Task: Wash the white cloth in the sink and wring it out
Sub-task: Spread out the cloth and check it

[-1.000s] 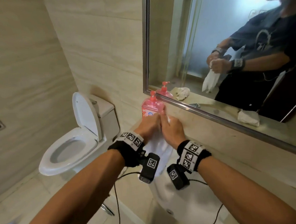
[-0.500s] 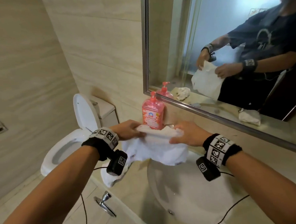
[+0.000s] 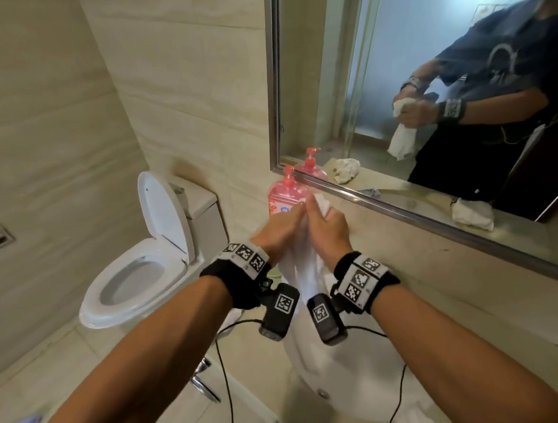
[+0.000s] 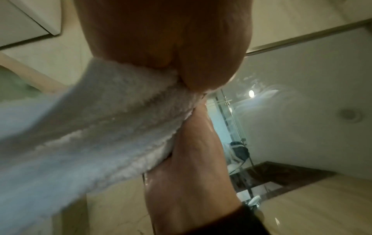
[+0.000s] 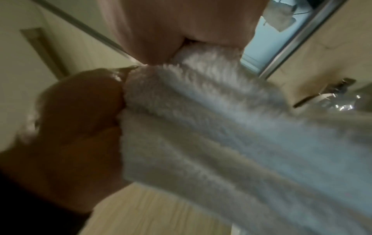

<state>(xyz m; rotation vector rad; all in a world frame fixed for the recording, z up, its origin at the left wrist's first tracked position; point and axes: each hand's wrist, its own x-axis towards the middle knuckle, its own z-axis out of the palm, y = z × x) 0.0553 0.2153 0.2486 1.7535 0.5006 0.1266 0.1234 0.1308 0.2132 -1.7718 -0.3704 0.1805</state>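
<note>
The white cloth [image 3: 303, 265] hangs bunched between my two hands above the far edge of the white sink [image 3: 355, 381]. My left hand [image 3: 280, 229] grips its upper part from the left, and my right hand [image 3: 326, 229] grips it from the right, side by side and touching. A knot of cloth sticks out above my right hand. In the left wrist view the fluffy cloth [image 4: 96, 127] runs down from my curled fingers. The right wrist view shows the cloth [image 5: 221, 127] pinched at the top by both hands.
A pink soap pump bottle [image 3: 283, 194] stands right behind my hands against the mirror [image 3: 426, 69]. A toilet [image 3: 143, 267] with its lid up is at the left. A chrome tap handle [image 3: 202, 382] lies on the beige counter left of the sink.
Half a second ago my hands held the cloth spread wide apart. Now they have come together again and the cloth is gathered into a hanging bunch.
</note>
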